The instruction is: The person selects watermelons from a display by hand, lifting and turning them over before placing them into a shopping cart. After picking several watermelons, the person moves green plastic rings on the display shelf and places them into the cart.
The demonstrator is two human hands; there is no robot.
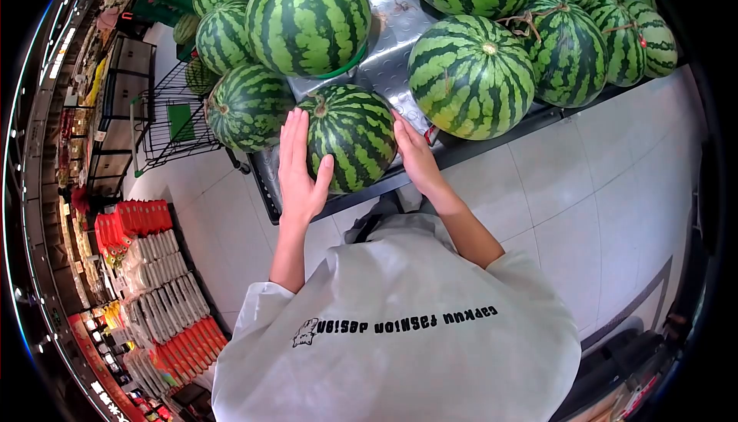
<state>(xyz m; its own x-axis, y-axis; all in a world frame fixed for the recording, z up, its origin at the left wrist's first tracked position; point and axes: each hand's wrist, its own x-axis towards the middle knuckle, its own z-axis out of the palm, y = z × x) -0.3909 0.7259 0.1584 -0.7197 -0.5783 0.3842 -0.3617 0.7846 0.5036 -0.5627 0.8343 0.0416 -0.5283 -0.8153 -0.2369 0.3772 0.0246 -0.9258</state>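
Note:
A striped green watermelon (357, 145) with a short dry stem sits at the front edge of the metal display surface. My left hand (301, 168) is against its left side, fingers long and close together, thumb toward the front. On the opposite side, my right hand (417, 159) curves around the rind, with its fingertips partly hidden. The melon is held between both hands. Touching or close behind it are a larger watermelon (307, 18) on a green ring and another watermelon (252, 107) at the left.
Several more watermelons crowd the right, the nearest a large watermelon (471, 76). A wire shopping cart (177, 114) stands left of the display. Shelves with red and white packages (161, 291) line the left side. Pale tiles (553, 168) cover the floor.

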